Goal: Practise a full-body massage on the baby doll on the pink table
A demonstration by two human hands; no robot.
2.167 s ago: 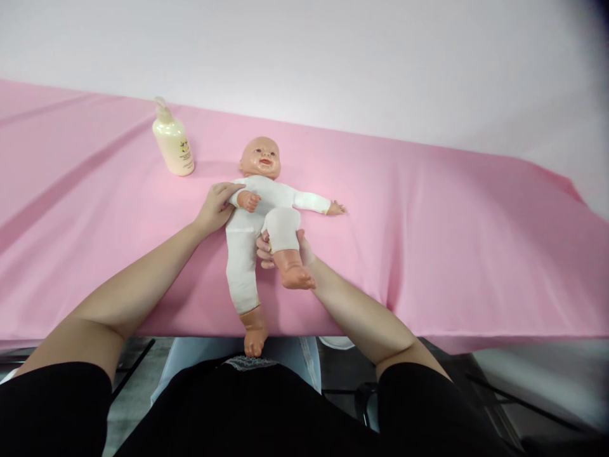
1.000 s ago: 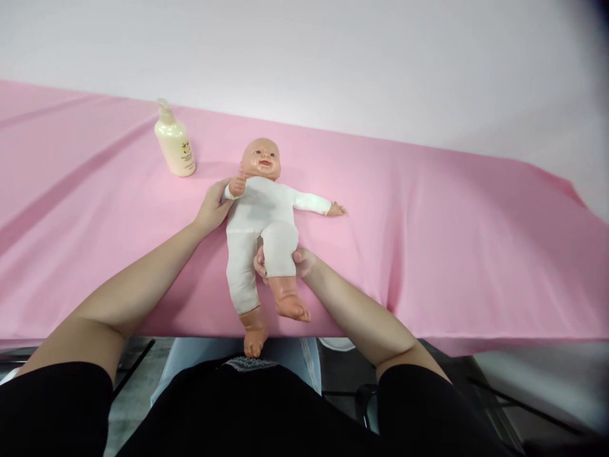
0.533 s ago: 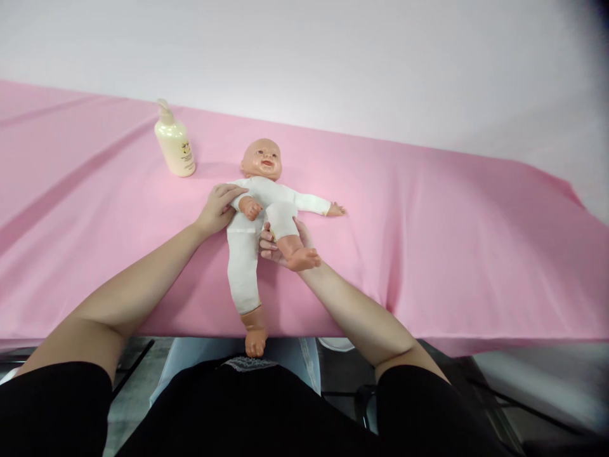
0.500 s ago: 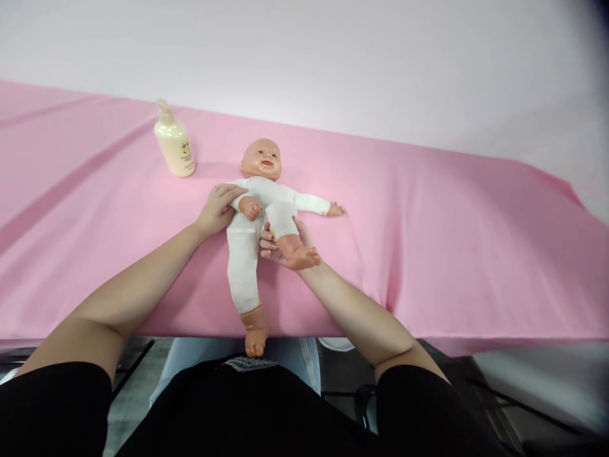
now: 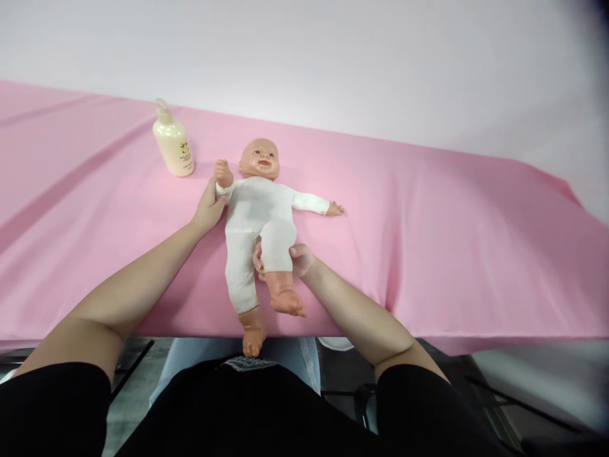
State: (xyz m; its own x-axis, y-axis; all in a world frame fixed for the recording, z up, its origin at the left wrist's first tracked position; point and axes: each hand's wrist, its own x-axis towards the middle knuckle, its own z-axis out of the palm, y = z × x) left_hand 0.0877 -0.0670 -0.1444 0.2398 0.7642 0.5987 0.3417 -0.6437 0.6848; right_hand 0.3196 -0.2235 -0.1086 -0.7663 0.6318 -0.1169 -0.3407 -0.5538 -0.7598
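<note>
Left forearm (image 5: 147, 273) angles toward 1–2 o'clock; left hand (image 5: 208, 208) at 9 o'clock from view centre, gripping, fingertips hidden. Right forearm (image 5: 354, 304) toward 10–11; right hand (image 5: 301, 259) at 6 o'clock, thumb opposing curled fingers.

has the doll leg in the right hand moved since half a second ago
Yes: the doll's leg in the right hand has moved down toward the pink cloth's near edge.

White-bodied doll (image 5: 259, 203) lies supine on pink cloth (image 5: 451, 247); one arm (image 5: 310, 202) outstretched.
</note>
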